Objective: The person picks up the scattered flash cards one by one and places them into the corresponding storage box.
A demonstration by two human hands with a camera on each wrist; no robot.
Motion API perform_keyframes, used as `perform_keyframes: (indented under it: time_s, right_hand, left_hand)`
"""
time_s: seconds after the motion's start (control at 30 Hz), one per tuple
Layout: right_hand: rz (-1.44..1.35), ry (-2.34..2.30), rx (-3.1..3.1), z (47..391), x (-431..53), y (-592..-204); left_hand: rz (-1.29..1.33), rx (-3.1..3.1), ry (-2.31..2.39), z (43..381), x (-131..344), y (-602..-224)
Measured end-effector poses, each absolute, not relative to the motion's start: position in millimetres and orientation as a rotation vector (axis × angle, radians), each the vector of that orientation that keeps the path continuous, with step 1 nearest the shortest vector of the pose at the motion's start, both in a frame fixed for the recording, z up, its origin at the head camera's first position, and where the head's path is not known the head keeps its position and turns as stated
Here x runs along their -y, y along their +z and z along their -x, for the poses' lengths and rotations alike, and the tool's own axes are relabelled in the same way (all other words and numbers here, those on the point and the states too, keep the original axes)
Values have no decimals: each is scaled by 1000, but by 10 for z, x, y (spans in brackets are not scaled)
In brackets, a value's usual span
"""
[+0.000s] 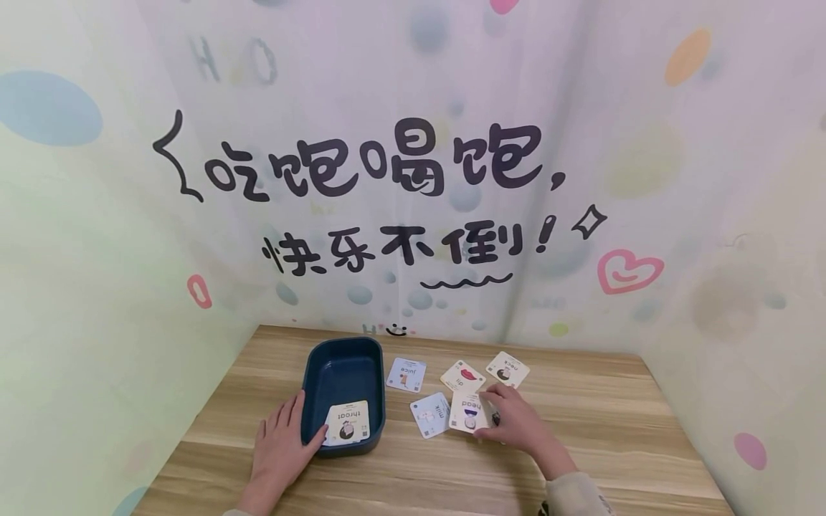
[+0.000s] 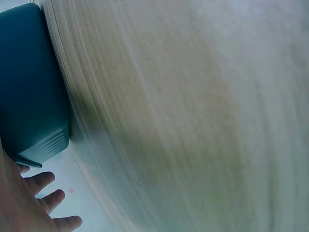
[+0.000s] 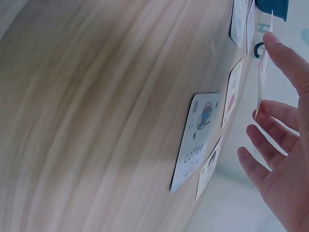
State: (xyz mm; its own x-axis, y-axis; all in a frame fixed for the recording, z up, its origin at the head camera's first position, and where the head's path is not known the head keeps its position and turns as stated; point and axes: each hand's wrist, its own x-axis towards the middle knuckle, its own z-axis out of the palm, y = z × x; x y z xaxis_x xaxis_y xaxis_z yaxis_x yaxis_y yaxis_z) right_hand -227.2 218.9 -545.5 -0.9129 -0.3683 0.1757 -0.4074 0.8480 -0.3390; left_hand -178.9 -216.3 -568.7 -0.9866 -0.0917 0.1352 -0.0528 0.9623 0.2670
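Note:
My right hand (image 1: 519, 423) pinches the "head" card (image 1: 469, 413) between thumb and fingers, above the table. In the right wrist view that card (image 3: 263, 72) appears nearly edge-on, and below it lies a "coffee" card (image 3: 197, 142). My left hand (image 1: 280, 441) rests against the left side of a dark blue box (image 1: 382, 387), its thumb at the near rim and its other fingers extended and spread in the left wrist view. A "throat" card (image 1: 348, 423) lies on top of other card edges at the box's near end.
Around the held card lie a "milk" card (image 1: 430, 416), a "lip" card (image 1: 462, 374) and a "neck" card (image 1: 508, 369). Right beside the box is a "juice" card (image 1: 406, 375). A printed curtain (image 1: 400, 86) hangs behind the wooden table (image 1: 606, 430).

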Motion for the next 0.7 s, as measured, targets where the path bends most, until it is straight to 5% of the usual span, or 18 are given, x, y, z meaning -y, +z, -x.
perform_keyframes:
  time_s: [0.7]
  right_hand:
    - [-741, 552, 2854, 2343, -1820, -5380]
  left_hand:
    - [-107, 2957, -399, 1775, 2162, -5663]
